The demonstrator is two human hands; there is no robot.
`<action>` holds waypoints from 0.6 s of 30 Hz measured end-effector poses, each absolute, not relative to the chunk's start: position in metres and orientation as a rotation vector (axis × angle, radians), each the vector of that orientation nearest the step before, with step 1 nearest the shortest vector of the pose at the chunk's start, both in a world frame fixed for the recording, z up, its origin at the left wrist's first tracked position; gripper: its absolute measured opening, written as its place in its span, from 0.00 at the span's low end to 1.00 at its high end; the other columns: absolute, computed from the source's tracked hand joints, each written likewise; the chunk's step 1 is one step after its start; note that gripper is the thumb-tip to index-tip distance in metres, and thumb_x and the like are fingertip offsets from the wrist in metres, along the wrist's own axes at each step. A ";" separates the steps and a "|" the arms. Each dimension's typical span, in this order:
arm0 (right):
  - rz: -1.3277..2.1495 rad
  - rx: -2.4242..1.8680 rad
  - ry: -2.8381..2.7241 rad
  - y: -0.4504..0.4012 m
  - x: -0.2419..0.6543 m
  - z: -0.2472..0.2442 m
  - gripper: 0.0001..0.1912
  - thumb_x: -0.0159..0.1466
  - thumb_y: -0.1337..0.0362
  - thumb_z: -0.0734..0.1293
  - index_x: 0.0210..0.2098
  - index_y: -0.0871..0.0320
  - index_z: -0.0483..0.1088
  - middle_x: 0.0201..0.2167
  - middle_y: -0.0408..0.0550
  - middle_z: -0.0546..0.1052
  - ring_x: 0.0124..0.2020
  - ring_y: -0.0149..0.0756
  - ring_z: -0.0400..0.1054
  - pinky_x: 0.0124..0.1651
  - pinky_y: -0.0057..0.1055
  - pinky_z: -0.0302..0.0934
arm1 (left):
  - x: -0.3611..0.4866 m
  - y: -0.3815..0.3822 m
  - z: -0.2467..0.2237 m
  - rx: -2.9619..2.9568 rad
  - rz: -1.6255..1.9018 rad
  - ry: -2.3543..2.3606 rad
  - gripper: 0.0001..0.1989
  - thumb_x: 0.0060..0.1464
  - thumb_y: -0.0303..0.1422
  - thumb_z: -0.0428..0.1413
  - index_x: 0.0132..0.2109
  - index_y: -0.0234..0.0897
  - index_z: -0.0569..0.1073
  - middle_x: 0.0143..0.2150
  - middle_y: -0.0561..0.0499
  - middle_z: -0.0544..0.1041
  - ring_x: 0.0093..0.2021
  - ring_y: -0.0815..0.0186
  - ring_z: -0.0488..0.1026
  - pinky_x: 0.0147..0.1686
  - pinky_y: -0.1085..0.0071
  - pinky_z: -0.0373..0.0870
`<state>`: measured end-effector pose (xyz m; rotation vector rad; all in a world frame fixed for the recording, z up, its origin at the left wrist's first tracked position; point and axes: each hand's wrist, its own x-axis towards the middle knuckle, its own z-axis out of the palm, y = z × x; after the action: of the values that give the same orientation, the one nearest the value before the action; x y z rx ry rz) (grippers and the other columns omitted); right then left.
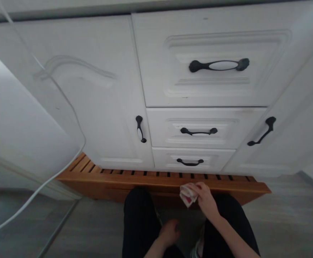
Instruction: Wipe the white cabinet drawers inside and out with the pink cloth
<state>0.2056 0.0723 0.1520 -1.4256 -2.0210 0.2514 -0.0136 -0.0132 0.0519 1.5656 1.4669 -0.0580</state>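
Note:
My right hand (206, 200) is closed on a crumpled white cloth (188, 195) with red or pink patches, at the front edge of the slatted wooden bench (156, 181). I cannot tell whether the cloth touches the wood. Lower down, between my knees, is my left hand (169, 232). It is dim and blurred, its fingers are mostly hidden, and nothing shows in it.
White cabinet doors (102, 125) and drawers (218, 95) with dark handles (196, 132) rise behind the bench. A white cable (75, 114) hangs down on the left and runs across the grey floor (288, 222). My knees (138, 211) are close to the bench.

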 end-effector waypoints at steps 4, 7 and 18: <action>0.112 -1.130 -2.013 0.080 0.139 0.231 0.23 0.67 0.72 0.61 0.55 0.42 0.74 0.49 0.49 0.74 0.49 0.42 0.67 0.50 0.40 0.64 | -0.011 -0.011 0.053 1.572 -0.048 1.460 0.20 0.54 0.32 0.54 0.54 0.40 0.75 0.55 0.44 0.77 0.54 0.55 0.74 0.52 0.63 0.69; -0.184 -1.051 -1.906 0.117 0.089 0.282 0.27 0.69 0.72 0.61 0.61 0.37 0.68 0.53 0.48 0.73 0.55 0.44 0.64 0.56 0.44 0.58 | -0.012 -0.011 0.053 1.577 -0.056 1.458 0.20 0.53 0.32 0.54 0.54 0.41 0.75 0.56 0.45 0.77 0.55 0.55 0.74 0.53 0.63 0.68; -0.408 -0.752 -2.303 0.193 0.058 0.198 0.31 0.68 0.68 0.66 0.66 0.35 0.60 0.56 0.39 0.77 0.56 0.36 0.65 0.57 0.38 0.56 | -0.021 -0.007 0.044 1.493 0.032 1.474 0.22 0.57 0.31 0.51 0.57 0.38 0.73 0.57 0.44 0.76 0.55 0.60 0.73 0.55 0.67 0.66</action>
<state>0.0576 0.1931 0.1982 -0.7520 -2.3027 -0.4076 -0.0210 -0.0075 0.0444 1.4935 1.4736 0.0320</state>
